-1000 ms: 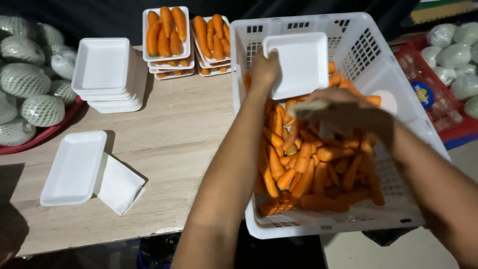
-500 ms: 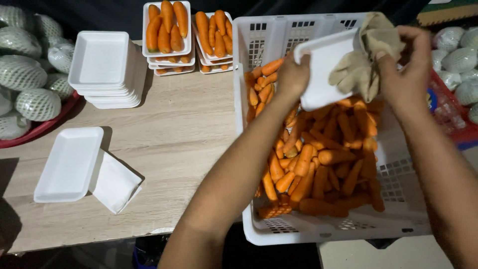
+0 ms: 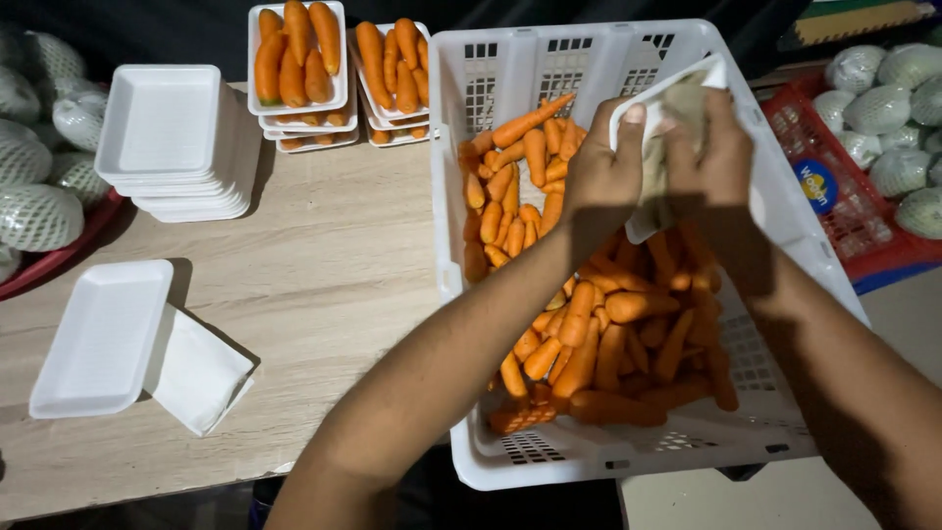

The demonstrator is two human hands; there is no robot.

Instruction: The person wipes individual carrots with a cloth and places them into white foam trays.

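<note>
Seen from above at a produce packing bench: far left, net-sleeved round fruit [image 3: 39, 211] in a red tray [image 3: 59, 257], then a stack of empty white foam trays [image 3: 172, 137] and two loose foam trays [image 3: 103, 334] lying on the wooden table [image 3: 334, 275], one tipped against the other. Toward centre, at the back, stand filled trays of carrots [image 3: 339, 69], stacked several high. Right of centre, a white slotted plastic crate [image 3: 589, 461] holds a deep pile of loose carrots [image 3: 589, 334]. Over the crate's far end, the left hand [image 3: 603, 177] pinches the edge of a white foam tray [image 3: 711, 74], thumb on top, fingers closed on it; the right hand [image 3: 721, 157] is closed on a beige cloth [image 3: 672, 147] pressed to the tray's face (wiping it, by the look). The tray sits tilted, held in the air between both hands, apart from the carrots below. Judgement: foam tray is v. light, stiff but brittle, dents or snaps w/ a hard squeeze, so best taken by the rim w/ a flat, gentle pinch; the cloth is soft and limp. Far right, more netted fruit [image 3: 883, 108] in a red crate [image 3: 854, 245].
</note>
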